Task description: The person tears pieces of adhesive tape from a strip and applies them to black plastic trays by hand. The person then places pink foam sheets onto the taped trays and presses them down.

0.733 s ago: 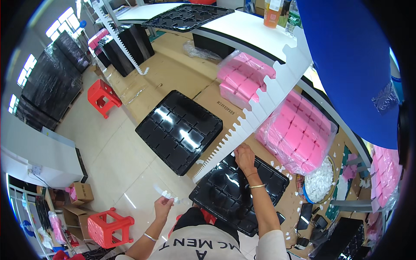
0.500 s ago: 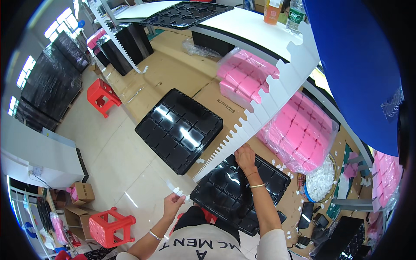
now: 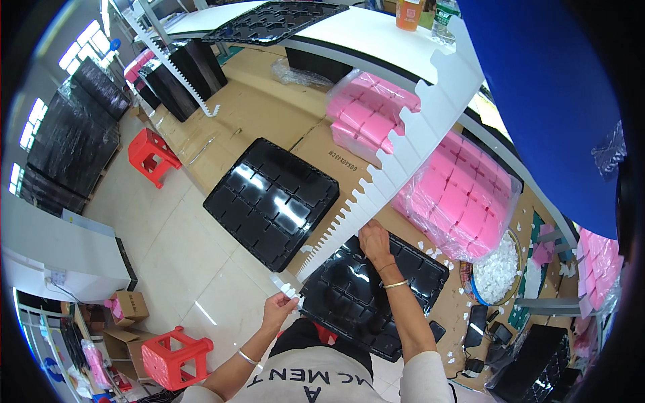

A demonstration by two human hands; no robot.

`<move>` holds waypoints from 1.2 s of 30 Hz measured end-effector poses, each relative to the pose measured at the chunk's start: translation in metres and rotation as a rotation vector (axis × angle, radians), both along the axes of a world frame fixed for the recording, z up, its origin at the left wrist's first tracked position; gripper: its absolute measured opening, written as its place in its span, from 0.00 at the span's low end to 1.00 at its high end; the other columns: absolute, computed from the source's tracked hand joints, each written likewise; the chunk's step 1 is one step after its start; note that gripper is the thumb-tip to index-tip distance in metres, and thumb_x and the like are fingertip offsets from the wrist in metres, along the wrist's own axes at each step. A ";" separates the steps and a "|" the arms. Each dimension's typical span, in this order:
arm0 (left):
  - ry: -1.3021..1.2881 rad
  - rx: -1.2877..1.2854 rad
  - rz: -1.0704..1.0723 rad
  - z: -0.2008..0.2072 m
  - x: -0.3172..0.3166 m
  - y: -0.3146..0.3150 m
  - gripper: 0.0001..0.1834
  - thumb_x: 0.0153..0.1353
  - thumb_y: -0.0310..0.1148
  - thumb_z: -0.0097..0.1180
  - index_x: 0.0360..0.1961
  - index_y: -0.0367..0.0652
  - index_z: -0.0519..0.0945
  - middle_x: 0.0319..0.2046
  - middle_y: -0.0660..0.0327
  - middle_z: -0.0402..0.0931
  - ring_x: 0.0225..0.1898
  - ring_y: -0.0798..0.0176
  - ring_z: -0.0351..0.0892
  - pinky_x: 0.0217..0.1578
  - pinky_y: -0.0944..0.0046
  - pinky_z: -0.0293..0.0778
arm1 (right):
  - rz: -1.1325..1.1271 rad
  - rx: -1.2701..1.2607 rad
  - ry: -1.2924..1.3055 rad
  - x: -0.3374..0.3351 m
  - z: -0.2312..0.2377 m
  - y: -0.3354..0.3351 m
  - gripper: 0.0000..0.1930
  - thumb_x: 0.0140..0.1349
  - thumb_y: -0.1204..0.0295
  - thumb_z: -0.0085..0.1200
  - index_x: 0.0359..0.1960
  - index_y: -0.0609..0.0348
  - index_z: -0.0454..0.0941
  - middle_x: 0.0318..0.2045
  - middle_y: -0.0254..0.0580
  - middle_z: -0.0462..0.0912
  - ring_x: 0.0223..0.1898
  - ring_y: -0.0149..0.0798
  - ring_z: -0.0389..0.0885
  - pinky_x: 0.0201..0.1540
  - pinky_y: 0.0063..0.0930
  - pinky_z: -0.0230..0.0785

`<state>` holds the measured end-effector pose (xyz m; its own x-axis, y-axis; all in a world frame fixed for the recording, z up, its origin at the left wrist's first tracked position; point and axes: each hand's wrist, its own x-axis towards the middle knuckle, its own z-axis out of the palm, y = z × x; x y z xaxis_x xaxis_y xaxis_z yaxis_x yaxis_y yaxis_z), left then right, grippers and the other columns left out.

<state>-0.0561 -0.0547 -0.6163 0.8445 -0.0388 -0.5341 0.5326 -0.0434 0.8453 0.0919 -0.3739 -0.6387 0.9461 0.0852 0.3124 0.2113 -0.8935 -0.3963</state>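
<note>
My left hand is closed, pinching a small white notched strip just off the near left edge of a black plastic tray. My right hand reaches over that same tray, its fingers bent down at the far edge; whatever they may hold is hidden. A long white toothed strip slants down from the upper right, its narrow end at the tray's left corner. A second black tray with similar shallow compartments lies beyond, to the left.
Plastic-wrapped pink foam blocks lie on cardboard to the right. A round basket of white scraps and a dark phone are nearer. Red stools stand on the left. A blue panel covers the upper right.
My left hand has moved up and right with the white strip, closer to the near tray. My right hand stays at nearly the same spot. The whole view has shifted slightly.
</note>
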 end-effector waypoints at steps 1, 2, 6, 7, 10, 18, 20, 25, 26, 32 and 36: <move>0.000 0.002 -0.001 -0.002 0.002 0.000 0.05 0.62 0.29 0.65 0.35 0.39 0.83 0.25 0.66 0.80 0.26 0.75 0.75 0.27 0.74 0.67 | -0.027 -0.011 0.012 0.003 0.001 -0.001 0.06 0.56 0.75 0.53 0.34 0.63 0.78 0.34 0.50 0.80 0.42 0.50 0.81 0.45 0.41 0.76; -0.002 0.004 -0.017 -0.005 0.005 0.000 0.06 0.62 0.29 0.65 0.35 0.39 0.83 0.26 0.66 0.80 0.26 0.75 0.75 0.28 0.74 0.68 | -0.055 -0.023 0.026 0.002 0.003 -0.001 0.06 0.56 0.75 0.52 0.33 0.62 0.78 0.34 0.50 0.80 0.42 0.50 0.81 0.45 0.40 0.76; -0.015 0.000 -0.043 -0.008 0.005 0.000 0.06 0.62 0.29 0.65 0.36 0.38 0.83 0.27 0.65 0.81 0.27 0.74 0.76 0.28 0.74 0.69 | 0.017 -0.010 0.010 -0.009 0.009 0.006 0.06 0.58 0.75 0.50 0.34 0.62 0.78 0.35 0.50 0.80 0.41 0.51 0.81 0.43 0.41 0.76; -0.019 -0.003 -0.052 -0.008 0.004 -0.001 0.06 0.62 0.29 0.65 0.36 0.38 0.83 0.27 0.65 0.81 0.27 0.74 0.76 0.28 0.74 0.69 | 0.009 -0.012 0.007 -0.020 0.011 0.010 0.06 0.58 0.75 0.50 0.34 0.62 0.78 0.35 0.50 0.80 0.41 0.51 0.81 0.43 0.41 0.76; -0.006 0.011 -0.009 -0.009 0.000 0.004 0.06 0.62 0.29 0.65 0.37 0.37 0.83 0.27 0.64 0.81 0.27 0.73 0.78 0.29 0.73 0.71 | 0.062 0.320 0.025 -0.065 0.032 0.053 0.03 0.60 0.77 0.52 0.33 0.63 0.76 0.32 0.48 0.79 0.36 0.48 0.81 0.39 0.39 0.75; -0.011 -0.152 0.046 0.027 -0.009 -0.008 0.07 0.61 0.23 0.63 0.40 0.34 0.81 0.31 0.60 0.82 0.29 0.69 0.80 0.28 0.71 0.72 | 0.015 1.261 0.707 -0.179 0.050 0.108 0.04 0.68 0.78 0.53 0.40 0.65 0.77 0.31 0.35 0.83 0.30 0.24 0.81 0.35 0.19 0.75; -0.001 -0.157 0.035 0.029 -0.012 -0.007 0.07 0.61 0.23 0.63 0.40 0.34 0.81 0.31 0.59 0.82 0.29 0.69 0.80 0.28 0.71 0.72 | 0.012 1.232 0.715 -0.188 0.046 0.113 0.06 0.68 0.77 0.54 0.43 0.65 0.79 0.32 0.33 0.83 0.31 0.23 0.81 0.37 0.18 0.75; 0.002 -0.174 -0.039 0.033 -0.018 -0.005 0.08 0.61 0.23 0.63 0.41 0.34 0.81 0.31 0.59 0.83 0.27 0.70 0.80 0.29 0.72 0.74 | -0.003 1.227 0.671 -0.188 0.052 0.120 0.04 0.66 0.76 0.56 0.38 0.65 0.80 0.30 0.32 0.83 0.30 0.22 0.80 0.36 0.17 0.74; 0.008 -0.182 -0.050 0.036 -0.019 -0.007 0.07 0.61 0.23 0.63 0.41 0.33 0.81 0.31 0.59 0.83 0.27 0.69 0.80 0.29 0.72 0.74 | 0.004 1.227 0.657 -0.187 0.055 0.120 0.04 0.66 0.76 0.57 0.37 0.64 0.81 0.29 0.32 0.83 0.29 0.21 0.79 0.35 0.17 0.74; 0.126 -0.263 0.032 0.046 -0.019 -0.009 0.07 0.65 0.27 0.60 0.40 0.34 0.81 0.30 0.58 0.82 0.27 0.67 0.82 0.27 0.72 0.75 | 0.051 1.007 0.595 -0.189 0.059 0.121 0.06 0.63 0.73 0.60 0.35 0.64 0.81 0.25 0.31 0.81 0.27 0.21 0.77 0.31 0.18 0.72; 0.173 -0.191 0.147 0.021 -0.023 0.006 0.07 0.68 0.30 0.58 0.38 0.36 0.80 0.29 0.57 0.81 0.26 0.65 0.83 0.25 0.70 0.74 | 0.078 0.969 0.547 -0.182 0.057 0.122 0.06 0.62 0.73 0.59 0.34 0.64 0.81 0.25 0.36 0.82 0.26 0.25 0.79 0.32 0.21 0.73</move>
<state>-0.0795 -0.0490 -0.5956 0.7455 -0.0360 -0.6655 0.6583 0.1959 0.7268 -0.0900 -0.2516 -0.5819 0.9793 0.0965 -0.1779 -0.1627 -0.1476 -0.9756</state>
